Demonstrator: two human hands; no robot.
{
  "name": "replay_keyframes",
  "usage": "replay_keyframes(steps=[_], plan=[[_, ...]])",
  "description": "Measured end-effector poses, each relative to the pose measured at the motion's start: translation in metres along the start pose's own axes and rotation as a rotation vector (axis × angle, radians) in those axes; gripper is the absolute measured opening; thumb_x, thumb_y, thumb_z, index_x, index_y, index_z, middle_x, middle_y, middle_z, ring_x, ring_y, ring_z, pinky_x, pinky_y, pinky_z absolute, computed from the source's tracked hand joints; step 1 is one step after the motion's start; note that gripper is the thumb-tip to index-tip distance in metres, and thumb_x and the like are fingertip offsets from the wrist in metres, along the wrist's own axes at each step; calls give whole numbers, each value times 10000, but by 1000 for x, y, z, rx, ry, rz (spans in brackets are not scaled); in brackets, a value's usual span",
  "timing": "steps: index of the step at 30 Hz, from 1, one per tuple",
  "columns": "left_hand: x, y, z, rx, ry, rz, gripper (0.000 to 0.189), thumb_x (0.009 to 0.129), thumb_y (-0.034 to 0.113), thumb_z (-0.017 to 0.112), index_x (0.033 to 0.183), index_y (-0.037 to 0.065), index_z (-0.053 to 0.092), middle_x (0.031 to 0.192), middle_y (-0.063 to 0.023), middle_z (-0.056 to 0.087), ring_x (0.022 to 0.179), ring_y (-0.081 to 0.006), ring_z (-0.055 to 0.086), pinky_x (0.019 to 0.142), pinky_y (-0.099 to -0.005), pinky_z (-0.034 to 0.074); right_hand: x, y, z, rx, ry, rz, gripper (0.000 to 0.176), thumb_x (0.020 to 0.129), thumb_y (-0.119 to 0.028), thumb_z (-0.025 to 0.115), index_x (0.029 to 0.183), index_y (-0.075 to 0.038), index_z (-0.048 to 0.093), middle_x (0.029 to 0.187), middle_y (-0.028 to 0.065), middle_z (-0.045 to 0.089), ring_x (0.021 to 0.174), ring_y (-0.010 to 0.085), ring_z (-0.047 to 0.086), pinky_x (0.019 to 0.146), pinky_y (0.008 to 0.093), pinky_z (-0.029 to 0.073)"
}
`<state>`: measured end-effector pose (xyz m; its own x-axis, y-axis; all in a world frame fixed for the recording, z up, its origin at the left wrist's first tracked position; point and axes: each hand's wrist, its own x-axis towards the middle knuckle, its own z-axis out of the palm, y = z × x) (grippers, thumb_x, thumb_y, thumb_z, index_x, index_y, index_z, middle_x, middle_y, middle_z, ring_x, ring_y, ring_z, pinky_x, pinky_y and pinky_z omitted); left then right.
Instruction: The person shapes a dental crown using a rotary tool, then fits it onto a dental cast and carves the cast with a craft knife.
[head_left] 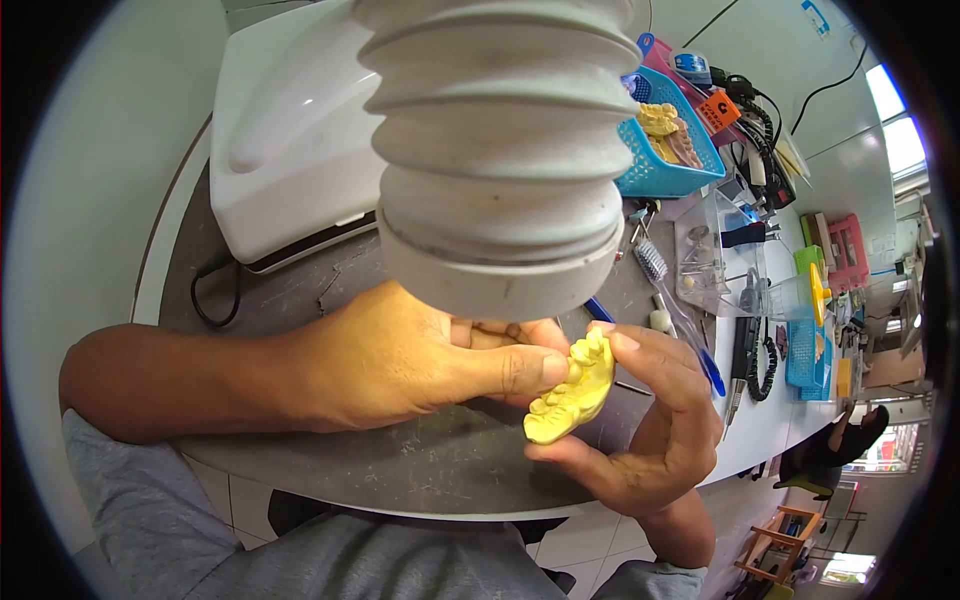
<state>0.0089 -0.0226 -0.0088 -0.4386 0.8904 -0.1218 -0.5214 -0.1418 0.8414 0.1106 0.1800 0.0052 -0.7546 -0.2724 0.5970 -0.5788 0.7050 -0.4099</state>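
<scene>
A yellow plaster dental cast with a row of moulded teeth is held up over the grey worktop, below the wide end of a white ribbed hose. My right hand grips it from the right, fingertips at its upper end and thumb at its lower end. From the other side comes my left hand, closed, its thumb pressed against the teeth. The fingers of that hand curl behind, partly hidden by the thumb and the hose, so anything small between them cannot be made out.
The white ribbed hose hangs close above my hands. A white machine stands at back left. On the right are a blue basket of casts, a toothbrush, a clear plastic box and a handpiece. A person sits far right.
</scene>
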Motion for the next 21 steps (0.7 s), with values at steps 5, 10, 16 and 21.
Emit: replay_keyframes(steps=[5,10,16,21], plan=[[2,4,5,-211,-119,-214,239,971,123,614,1152,-11,535,1120,-107,638,1013,-121,636,912,-269,532,0,8,4,98,12,-30,770,666,-363,901,1197,63,541,1143,246,625,1044,296,612,933,403,490],[-6,8,7,186,40,-30,245,946,111,631,1143,-4,544,1065,-78,644,969,-89,627,821,-236,537,5,2,5,221,61,69,579,704,-242,882,1134,36,613,1046,173,691,909,259,678,752,318,561],[-2,-3,0,1119,141,704,271,739,40,779,972,-1,646,924,-104,628,736,-171,621,610,-277,494,-2,-6,9,427,48,374,351,785,-97,814,1055,57,651,1018,179,684,850,222,699,737,299,574],[-4,-6,-2,1308,144,824,298,734,46,793,993,-16,659,920,-114,637,733,-186,639,625,-295,524,-3,-9,7,521,19,525,316,777,-25,802,1042,66,655,1000,181,694,861,235,705,751,306,574]])
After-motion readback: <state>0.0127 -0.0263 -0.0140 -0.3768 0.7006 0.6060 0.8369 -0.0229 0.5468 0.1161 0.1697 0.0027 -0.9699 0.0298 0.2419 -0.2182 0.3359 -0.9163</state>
